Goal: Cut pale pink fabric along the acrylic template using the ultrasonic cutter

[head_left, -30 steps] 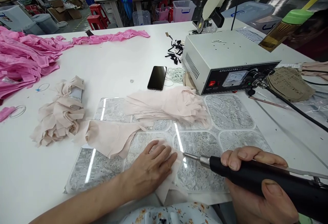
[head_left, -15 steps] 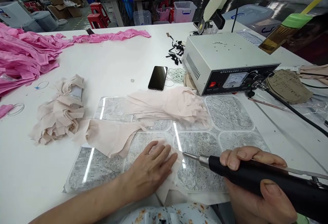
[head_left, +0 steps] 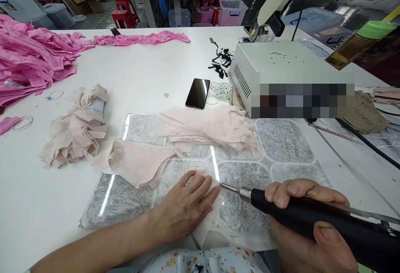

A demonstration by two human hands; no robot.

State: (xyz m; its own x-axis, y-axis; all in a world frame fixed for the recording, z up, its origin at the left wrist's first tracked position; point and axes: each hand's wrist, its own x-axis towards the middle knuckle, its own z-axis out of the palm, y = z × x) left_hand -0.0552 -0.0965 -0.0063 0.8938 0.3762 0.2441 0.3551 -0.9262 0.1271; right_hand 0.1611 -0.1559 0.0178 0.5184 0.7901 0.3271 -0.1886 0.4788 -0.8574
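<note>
From the head view, your right hand [head_left: 312,219] has its fingers wrapped around the black handheld tool [head_left: 300,212], metal tip right at the edge of the beige fabric piece [head_left: 208,219]. Your left hand [head_left: 187,206] presses that piece onto the marble-patterned mat [head_left: 243,198], fingers slightly bent. The box's front panel [head_left: 303,100] is pixelated, unreadable; handwriting on the brown paper [head_left: 367,112] is illegible.

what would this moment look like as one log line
left hand: flat on beige fabric | right hand: holding black metal-tipped tool
</note>
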